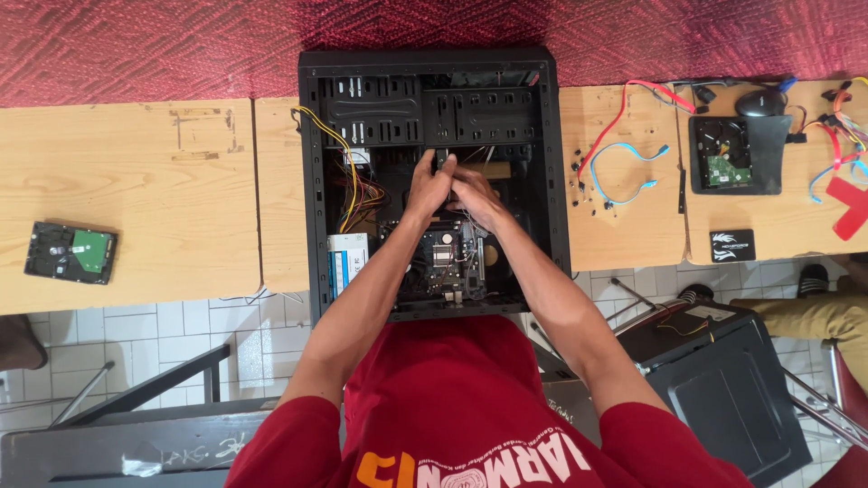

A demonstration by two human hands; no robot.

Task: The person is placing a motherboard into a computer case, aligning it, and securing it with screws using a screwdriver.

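Inside the open black computer case [434, 181] lying on the wooden worktop [136, 190], left hand [429, 187] and right hand [473, 199] are pinching together a small dark connector [441, 161], long axis pointing away, above the motherboard [443, 262].

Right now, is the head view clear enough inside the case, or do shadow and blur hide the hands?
Head view: evenly lit and sharp, no glare; the case interior is dark, but both hands, left and right, show clearly above the motherboard; edges bow slightly.
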